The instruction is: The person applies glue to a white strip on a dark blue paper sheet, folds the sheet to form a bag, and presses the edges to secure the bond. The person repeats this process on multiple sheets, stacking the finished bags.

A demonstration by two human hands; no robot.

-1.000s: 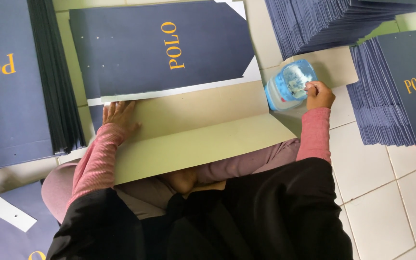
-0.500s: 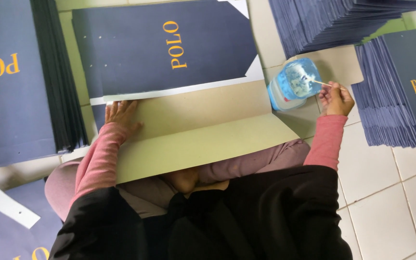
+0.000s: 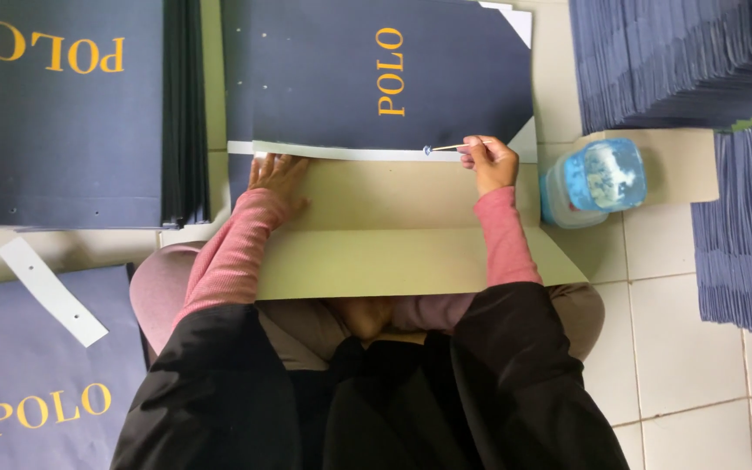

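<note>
Overhead view of a seated person working on a tiled floor [image 3: 681, 348]. Left hand [image 3: 276, 178] lies flat, fingers spread and holding nothing, pressing the upper left corner of a folded beige card sheet [image 3: 393, 235] that rests across the lap. Right hand [image 3: 489, 161] has its fingers pinched shut on a thin stick [image 3: 450, 147], whose tip reaches left to a small dab on the white edge strip where the beige sheet meets a dark blue printed sheet [image 3: 376, 78]. Just right of the beige sheet stands a clear blue-tinted plastic jar [image 3: 594, 181] on a beige card. Stacks of dark blue sheets [image 3: 672, 61] lie at upper right and far right; another stack [image 3: 63, 113] lies at upper left.
</note>
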